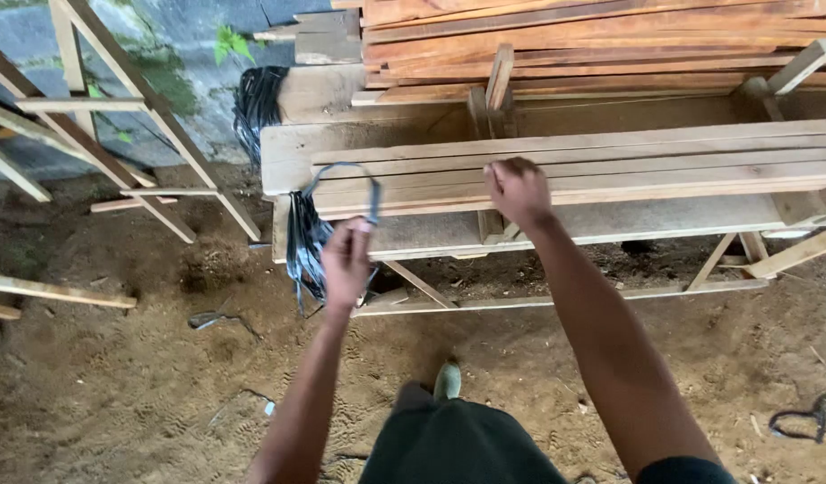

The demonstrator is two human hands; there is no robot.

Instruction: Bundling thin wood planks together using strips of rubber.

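— Where do the person's arms sit?

— Both reach forward and up from the bottom edge, elbows nearly straight. The left hand [345, 262] is raised in front of the bench [610, 224], wrist bent a little, back of the hand toward the camera. The right hand [518, 190] stretches farther, up onto the planks [664, 166] stacked on the bench.

— What does the left hand have?

— Its fingers are curled closed around a dark strap [363, 184]. The strap rises from the fist, arcs over the planks' left end in a loop, and comes back down toward a bundle of more black straps [303, 242] hanging off the bench's left corner.

— And the right hand?

— It rests knuckles-up on the planks' top face, fingers bent down over the wood and pressing on it. Whether it pinches anything cannot be told; the fingertips are hidden under the hand.

— What else is around?

— A higher pile of reddish boards [592, 40] lies behind the bench. A wooden frame [117, 116] leans at the left against a grey wall. The ground is sawdust-covered dirt [117, 385], with a scrap of strap [803, 417] at the far right. One shoe [447, 381] shows between the arms.
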